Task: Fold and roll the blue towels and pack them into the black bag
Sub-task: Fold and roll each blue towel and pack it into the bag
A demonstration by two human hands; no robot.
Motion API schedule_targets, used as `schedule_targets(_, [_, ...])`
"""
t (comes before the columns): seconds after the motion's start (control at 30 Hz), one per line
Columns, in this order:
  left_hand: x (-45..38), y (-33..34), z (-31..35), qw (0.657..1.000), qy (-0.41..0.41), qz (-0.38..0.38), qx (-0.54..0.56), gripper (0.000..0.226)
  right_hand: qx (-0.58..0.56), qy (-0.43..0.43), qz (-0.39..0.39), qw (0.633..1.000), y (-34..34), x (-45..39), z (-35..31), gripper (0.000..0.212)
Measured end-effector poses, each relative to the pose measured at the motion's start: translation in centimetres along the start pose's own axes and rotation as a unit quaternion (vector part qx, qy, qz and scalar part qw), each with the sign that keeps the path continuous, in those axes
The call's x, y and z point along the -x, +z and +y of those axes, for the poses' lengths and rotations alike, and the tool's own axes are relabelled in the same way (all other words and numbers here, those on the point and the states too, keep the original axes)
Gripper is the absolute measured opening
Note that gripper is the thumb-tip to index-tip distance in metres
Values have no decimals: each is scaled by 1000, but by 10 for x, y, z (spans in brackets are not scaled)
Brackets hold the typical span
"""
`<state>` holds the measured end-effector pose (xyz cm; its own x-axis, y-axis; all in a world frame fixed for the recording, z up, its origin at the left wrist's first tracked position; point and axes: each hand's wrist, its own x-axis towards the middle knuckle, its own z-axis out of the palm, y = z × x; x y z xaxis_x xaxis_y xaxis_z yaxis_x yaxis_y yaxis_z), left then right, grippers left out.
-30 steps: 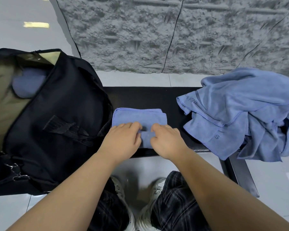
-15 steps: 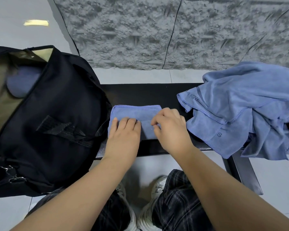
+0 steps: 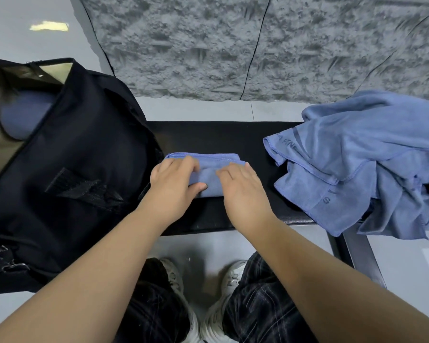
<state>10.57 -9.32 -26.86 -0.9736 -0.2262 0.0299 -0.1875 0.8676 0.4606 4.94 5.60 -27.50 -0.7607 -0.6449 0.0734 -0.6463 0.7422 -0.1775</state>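
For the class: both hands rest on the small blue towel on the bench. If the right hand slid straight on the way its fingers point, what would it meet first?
The right hand points away and slightly left. Beyond the folded towel lies only bare black bench, then probably its far edge; depth is unclear.

The black surface (image 3: 233, 134) is carrying three items. A black bag (image 3: 84, 169) is sitting left, a folded blue towel (image 3: 209, 169) is lying centre, and a heap of blue towels (image 3: 369, 157) is overhanging the right end.
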Motion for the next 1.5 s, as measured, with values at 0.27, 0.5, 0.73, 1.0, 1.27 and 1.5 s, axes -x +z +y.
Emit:
schedule_targets(0.27, [9,1,12,983,82,39,-160,59,3,44,-156,987,-20,-48,8,36])
schedule_targets(0.5, [-24,4,-2,987,59,14,-152,21,107,36,-48,992,-3,-42,-6,59])
schedule_targets(0.73, [-50,-9,-2,991,9,-63,-118,17,81,-29,-55,995,6,-38,4,78])
schedule_targets(1.0, [-37,2,-5,996,-84,23,17,42,112,-5,-133,985,-4,-81,7,45])
schedule_targets(1.27, [-40,-23,24,853,-355,126,363,96,-64,80,-155,983,-22,-93,12,22])
schedule_targets(1.5, [-34,-41,53,757,-340,62,555,77,-133,95,-171,972,-58,-82,-17,10])
